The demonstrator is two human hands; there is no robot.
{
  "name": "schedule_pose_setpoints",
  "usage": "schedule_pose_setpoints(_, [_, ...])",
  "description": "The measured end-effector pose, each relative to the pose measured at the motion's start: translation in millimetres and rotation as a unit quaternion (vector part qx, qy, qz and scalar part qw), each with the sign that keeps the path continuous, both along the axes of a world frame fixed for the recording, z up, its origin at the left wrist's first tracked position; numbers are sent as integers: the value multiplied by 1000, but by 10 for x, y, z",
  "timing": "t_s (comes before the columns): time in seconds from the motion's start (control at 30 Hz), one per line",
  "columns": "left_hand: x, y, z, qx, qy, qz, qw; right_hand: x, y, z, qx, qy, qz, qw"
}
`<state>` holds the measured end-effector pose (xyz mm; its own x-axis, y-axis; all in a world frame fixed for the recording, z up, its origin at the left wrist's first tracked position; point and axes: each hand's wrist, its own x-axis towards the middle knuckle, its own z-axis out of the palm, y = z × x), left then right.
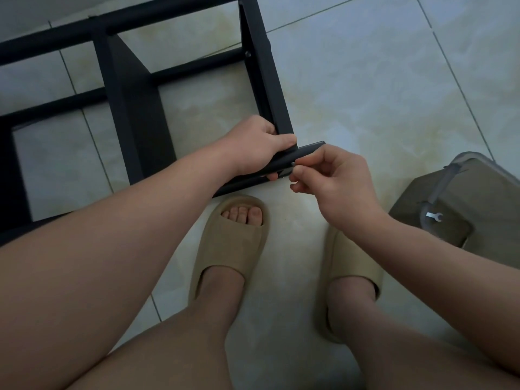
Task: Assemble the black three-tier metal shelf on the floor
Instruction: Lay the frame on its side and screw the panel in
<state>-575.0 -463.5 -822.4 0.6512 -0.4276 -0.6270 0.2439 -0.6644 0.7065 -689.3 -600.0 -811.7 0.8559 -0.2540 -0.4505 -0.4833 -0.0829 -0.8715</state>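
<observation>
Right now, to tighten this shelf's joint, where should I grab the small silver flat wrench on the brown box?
Pinch the small silver wrench by its plain shank, from above: it lies flat on the brown box, forked end pointing right.

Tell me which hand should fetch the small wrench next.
Probably right. The right hand is nearer the small wrench and only pinches a small fastener; the left hand grips the black bar, holding it at the shelf frame's corner.
</observation>
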Motion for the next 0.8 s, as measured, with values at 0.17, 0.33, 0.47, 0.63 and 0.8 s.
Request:
schedule_pose_setpoints(0.17, [1, 11, -15, 1, -1, -5, 1000, -17, 0, -10, -86, -38, 54, 994])
schedule_pose_setpoints(0.33, [-6, 8, -32, -8, 2, 2, 1000, 8, 10, -15, -124, -44, 79, 988])
schedule_pose_setpoints(0.47, [-1, 14, -32, -13, 8, 6, 1000, 13, 28, -32, -21, -16, 16, 1000])
schedule_pose_setpoints(0.63, [-5, 22, -20, -22, 14, 23, 999, 48, 37, -17, 32, 25, -30, 999])
schedule_pose_setpoints(0.8, [-7, 13, -34, -32, 14, 39, 999, 87, 0, 29, -64, 39, 28, 997])
